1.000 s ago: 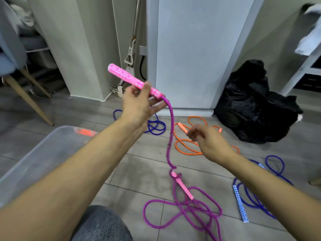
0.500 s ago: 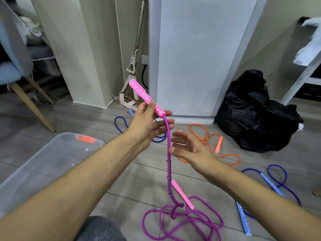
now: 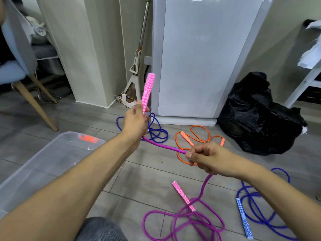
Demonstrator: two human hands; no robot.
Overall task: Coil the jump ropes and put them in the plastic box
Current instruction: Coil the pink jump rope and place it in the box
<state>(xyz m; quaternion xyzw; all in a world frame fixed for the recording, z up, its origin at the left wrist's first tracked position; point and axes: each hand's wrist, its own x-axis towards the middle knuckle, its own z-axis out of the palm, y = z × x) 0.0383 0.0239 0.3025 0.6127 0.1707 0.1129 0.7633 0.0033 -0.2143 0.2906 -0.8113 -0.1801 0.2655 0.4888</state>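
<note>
Left hand point(image 3: 134, 121) gripping a pink patterned jump-rope handle point(image 3: 148, 92), held upright with its free end pointing up, in front of a tall white cabinet point(image 3: 199, 58). Purple rope cord point(image 3: 163, 146) running taut from that fist across to the right hand point(image 3: 206, 158), pinched there between curled fingers and thumb, then dropping to loose purple loops on the grey tiled floor point(image 3: 147, 178) with a second pink handle point(image 3: 183, 195) lying among them. Clear plastic storage box point(image 3: 40, 164) with an orange latch, open, on the floor left of the cabinet, beneath the left forearm. Dark blue rope point(image 3: 156, 131) heaped at the cabinet's foot; orange rope with orange handles point(image 3: 194, 138) just right of it. Another blue rope with a blue-and-white handle point(image 3: 244, 218) further right. Black plastic bag point(image 3: 260, 115) slumped at the cabinet's right side.
</note>
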